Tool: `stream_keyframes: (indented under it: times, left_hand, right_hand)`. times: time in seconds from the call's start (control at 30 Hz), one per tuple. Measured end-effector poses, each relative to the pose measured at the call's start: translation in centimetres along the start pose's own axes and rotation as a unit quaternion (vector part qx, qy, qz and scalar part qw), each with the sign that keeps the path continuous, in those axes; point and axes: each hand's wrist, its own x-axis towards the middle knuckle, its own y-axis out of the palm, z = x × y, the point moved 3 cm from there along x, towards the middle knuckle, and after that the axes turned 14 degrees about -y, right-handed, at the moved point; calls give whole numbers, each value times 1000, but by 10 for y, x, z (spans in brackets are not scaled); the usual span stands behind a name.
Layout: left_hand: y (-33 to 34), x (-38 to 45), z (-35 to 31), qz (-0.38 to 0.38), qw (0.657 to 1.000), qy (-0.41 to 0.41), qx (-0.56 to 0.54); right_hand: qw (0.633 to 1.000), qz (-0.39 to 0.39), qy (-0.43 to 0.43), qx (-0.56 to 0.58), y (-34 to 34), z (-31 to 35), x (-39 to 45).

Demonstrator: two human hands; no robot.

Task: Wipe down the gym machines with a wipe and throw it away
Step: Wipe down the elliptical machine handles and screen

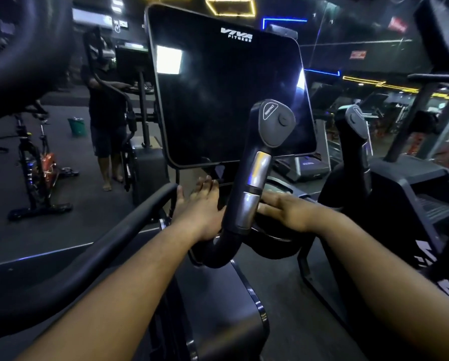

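A black cardio machine stands right in front of me, its large dark console screen (228, 95) marked VIVA FITNESS. A black handle with silver grip plates (254, 178) rises in front of the screen's lower right. My left hand (200, 207) reaches out with straight fingers to the ledge under the screen, left of that handle. My right hand (288, 208) lies flat with straight fingers just right of the handle's lower silver plate. No wipe shows in either hand; the palms are hidden.
A second handle (354, 128) rises at the right beside another dark machine (405, 194). A curved black rail (93, 259) crosses the lower left. A person (103, 105) stands at a machine at the back left, near a spin bike (38, 165) and a green bucket (76, 126).
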Motion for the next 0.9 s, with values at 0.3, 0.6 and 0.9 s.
stream_keyframes:
  times: [0.3, 0.6, 0.9]
  left_hand:
    - [-1, -1, -4, -4, 999, 0, 45]
    - [-3, -4, -4, -2, 999, -2, 36]
    - [-4, -5, -4, -2, 1000, 0, 29]
  right_hand:
    - [995, 89, 7, 40, -19, 40, 8]
    - [996, 85, -31, 1, -19, 56, 48]
    - [997, 57, 50, -25, -23, -38, 32]
